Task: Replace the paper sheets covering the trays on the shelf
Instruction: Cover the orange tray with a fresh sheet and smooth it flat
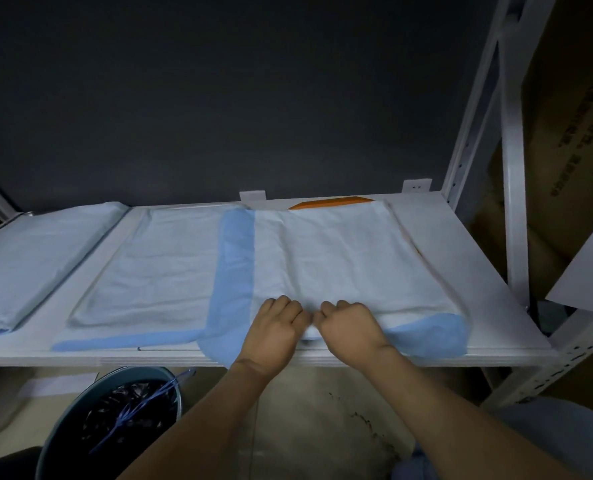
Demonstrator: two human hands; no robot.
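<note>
Both hands bunched on the near hem of the right sheet, front of shelf.

Left hand point(276, 327) and right hand point(348, 325) sit knuckle to knuckle, fingers curled and pinching the near edge of the right sheet point(340, 258). That sheet drapes the orange tray point(329, 203), of which only a far sliver shows. Its blue left border overlaps the middle sheet point(156, 265), and its near-left corner hangs over the shelf point(489, 306) front lip. The left sheet point(35, 251) lies apart, a bare strip between it and the middle one. There is bare shelf to the right of the tray, then an upright post point(511, 202) with cardboard boxes point(572, 133) behind it. A dark wall is close behind the far edge. A bin point(66, 415) with a black liner stands below the shelf, left of the left forearm.
</note>
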